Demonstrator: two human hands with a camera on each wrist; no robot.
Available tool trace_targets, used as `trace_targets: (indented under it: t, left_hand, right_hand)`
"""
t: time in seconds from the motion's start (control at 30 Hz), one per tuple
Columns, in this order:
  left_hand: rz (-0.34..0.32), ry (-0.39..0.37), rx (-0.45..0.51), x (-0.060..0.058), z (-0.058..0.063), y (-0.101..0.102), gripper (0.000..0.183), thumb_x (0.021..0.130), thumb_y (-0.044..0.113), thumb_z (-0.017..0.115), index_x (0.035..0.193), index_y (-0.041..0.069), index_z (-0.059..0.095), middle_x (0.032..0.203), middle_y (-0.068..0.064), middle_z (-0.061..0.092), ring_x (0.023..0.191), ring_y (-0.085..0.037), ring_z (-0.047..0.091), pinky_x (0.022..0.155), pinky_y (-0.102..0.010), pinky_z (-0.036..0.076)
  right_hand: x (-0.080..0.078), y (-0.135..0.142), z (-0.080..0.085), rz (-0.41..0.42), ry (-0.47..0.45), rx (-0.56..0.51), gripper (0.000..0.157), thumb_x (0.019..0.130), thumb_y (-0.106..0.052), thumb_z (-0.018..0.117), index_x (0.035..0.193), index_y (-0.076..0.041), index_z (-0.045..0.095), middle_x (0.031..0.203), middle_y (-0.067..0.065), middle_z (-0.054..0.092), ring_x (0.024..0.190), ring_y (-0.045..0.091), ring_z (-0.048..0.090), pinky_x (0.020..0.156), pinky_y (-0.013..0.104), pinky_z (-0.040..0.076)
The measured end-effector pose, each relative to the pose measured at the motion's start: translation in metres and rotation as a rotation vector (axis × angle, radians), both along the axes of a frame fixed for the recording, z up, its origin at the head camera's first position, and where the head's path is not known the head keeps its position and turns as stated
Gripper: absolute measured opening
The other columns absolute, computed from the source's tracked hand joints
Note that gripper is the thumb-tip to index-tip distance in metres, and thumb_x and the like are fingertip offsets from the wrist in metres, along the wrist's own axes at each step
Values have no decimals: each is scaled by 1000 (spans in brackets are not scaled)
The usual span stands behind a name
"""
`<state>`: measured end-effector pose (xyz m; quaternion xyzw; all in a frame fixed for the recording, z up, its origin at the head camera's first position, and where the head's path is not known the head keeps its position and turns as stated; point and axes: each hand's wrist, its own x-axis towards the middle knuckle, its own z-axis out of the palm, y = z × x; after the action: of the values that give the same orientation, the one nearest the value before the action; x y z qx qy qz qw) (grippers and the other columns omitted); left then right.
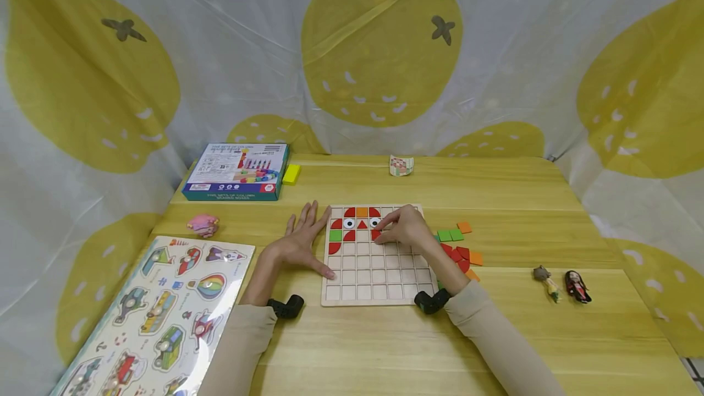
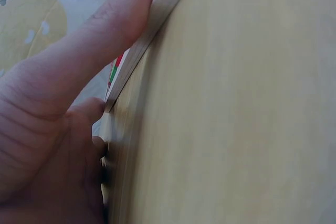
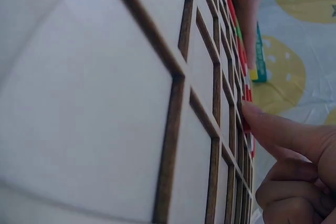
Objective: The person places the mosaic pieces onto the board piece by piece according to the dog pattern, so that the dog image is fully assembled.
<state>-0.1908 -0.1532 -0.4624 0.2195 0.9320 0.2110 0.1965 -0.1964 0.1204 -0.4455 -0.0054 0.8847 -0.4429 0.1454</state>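
A wooden grid board [image 1: 364, 277] lies on the table, with red, orange and green tiles and round eye tiles set in its upper left cells. My left hand [image 1: 299, 240] is spread along the board's left edge, its thumb on the lower left cells. In the left wrist view the thumb [image 2: 113, 30] rests against the board's rim [image 2: 142, 45]. Over the upper middle of the grid, my right hand [image 1: 408, 228] pinches a red tile [image 1: 376, 234] at a cell below the right eye tile. The right wrist view shows the fingertips at that red tile [image 3: 245, 123], partly hidden.
Loose red tiles [image 1: 461, 261], green tiles [image 1: 451, 235] and orange tiles lie right of the board, partly behind the right forearm. A picture puzzle board [image 1: 181, 286], pink figure [image 1: 203, 225], toy box [image 1: 236, 170], yellow block [image 1: 291, 174], pattern paper [image 1: 401, 165] and two dolls [image 1: 576, 287] surround it.
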Motion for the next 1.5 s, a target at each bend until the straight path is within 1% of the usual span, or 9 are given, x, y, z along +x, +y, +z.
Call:
trace_targets:
  t: [0.2,0.37,0.47,0.57,0.7,1.0,1.1,1.27,1.5]
  left_hand:
    - [-1,-4,-9,0,1,1,144,53,65,85,156,19,-5,160,-17,-22,149,-36,-21,118,-60,-11]
    - [-1,-7,-5,-1,1,2,143,53,64,85,156,19,-4,160,-16,-22,149,-35,-21,118,-60,-11]
    - [-3,-10,-5,-1,1,2,143,54,65,84,156,20,-4,160,-17,-22,149,-36,-21,118,-61,-11]
    - [-3,-8,-2,-1,2,1,143,53,65,84,156,19,-4,160,-18,-21,149,-37,-20,118,-62,-10]
    - [13,-2,-15,-1,3,-1,144,52,67,84,156,21,-3,161,-17,-20,149,-36,-18,119,-61,-10]
    - [15,30,-17,-4,2,1,142,51,71,81,156,23,0,163,-13,-15,150,-36,-17,115,-64,-15]
    - [21,21,-25,-6,2,2,142,50,71,82,156,25,0,163,-12,-15,150,-36,-18,114,-66,-16]
    - [16,21,-43,-11,2,4,141,50,70,83,156,26,1,162,-14,-15,149,-38,-18,112,-68,-16]
    - [9,23,-54,-15,4,8,141,50,69,84,156,27,1,162,-14,-16,149,-39,-18,112,-69,-15]
  right_hand:
    - [-2,0,1,36,-7,7,21,64,-15,90,82,-12,79,78,6,65,68,16,44,55,25,34]
    - [-3,14,8,153,6,23,21,72,-17,85,91,-14,79,78,2,62,66,15,36,55,25,29]
    - [-3,37,15,182,19,6,23,77,-20,82,99,-13,78,60,-2,46,56,14,30,51,24,25]
    - [1,71,21,141,8,-43,28,79,-21,79,105,-10,75,53,-4,28,50,13,23,48,24,25]
    - [10,119,25,87,-6,-74,32,83,-22,76,109,-5,72,54,-5,24,49,12,23,49,26,28]
    - [23,169,14,122,-71,-2,34,80,-17,78,110,-3,72,63,-6,50,53,9,29,48,24,26]
    - [23,167,8,150,-99,-12,33,79,-16,79,108,-2,73,52,-5,36,49,8,27,47,23,26]
    - [23,156,3,111,-111,15,31,76,-23,82,99,-4,75,52,-7,31,51,11,27,50,24,26]
    - [25,151,2,116,-121,-78,29,82,-14,77,105,2,72,73,14,72,63,21,68,60,30,52]
